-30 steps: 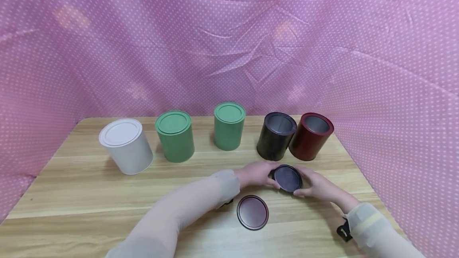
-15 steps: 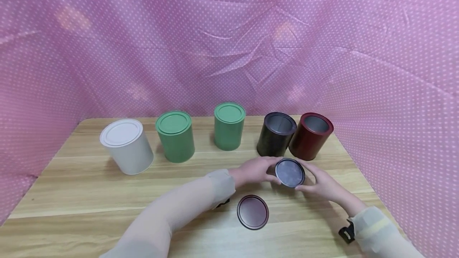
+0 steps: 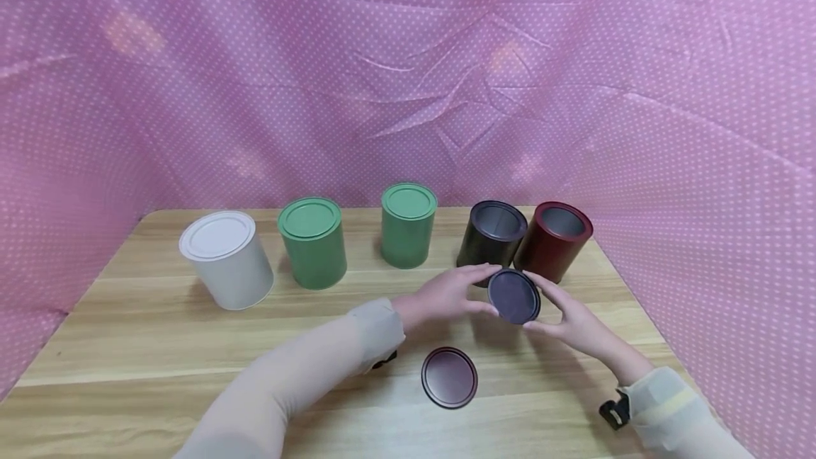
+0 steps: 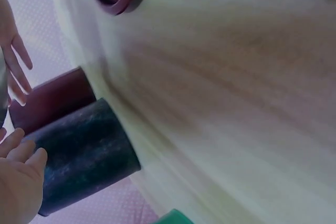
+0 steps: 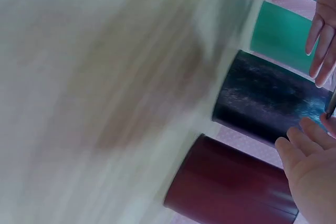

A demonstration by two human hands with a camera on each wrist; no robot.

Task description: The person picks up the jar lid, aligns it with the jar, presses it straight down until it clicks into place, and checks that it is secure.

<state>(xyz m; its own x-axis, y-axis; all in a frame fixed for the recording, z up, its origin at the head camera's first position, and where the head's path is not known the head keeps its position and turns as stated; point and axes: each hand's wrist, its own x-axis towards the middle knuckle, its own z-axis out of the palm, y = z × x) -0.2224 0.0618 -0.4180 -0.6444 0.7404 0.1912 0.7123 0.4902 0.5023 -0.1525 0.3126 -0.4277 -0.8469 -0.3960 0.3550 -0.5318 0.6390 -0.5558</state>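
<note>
Between my two hands is a dark, almost black round can lid (image 3: pixel 513 297), lifted off the table and tilted a little. My left hand (image 3: pixel 449 295) pinches its left edge between fingers and thumb; my right hand (image 3: pixel 571 317) pinches its right edge the same way. Just behind the lid stands a black can (image 3: pixel 487 243) with its top uncovered. Beside that can, on the right, is a dark red can (image 3: pixel 550 250), also uncovered. A dark red lid (image 3: pixel 449 377) lies flat on the table in front of my hands. In the right wrist view only the edge of the dark lid (image 5: pixel 331 104) shows.
Farther left stand two green cans (image 3: pixel 408 229) (image 3: pixel 314 250) and a white can (image 3: pixel 232 271), all with lids on. The wooden table (image 3: pixel 159 367) is enclosed by pink dotted cloth (image 3: pixel 408 91) at the back and sides.
Both hands have raised the dark lid from low over the table and carried it away from me, toward the black can. The lid's tilt has shifted. The cans and red lid stay put.
</note>
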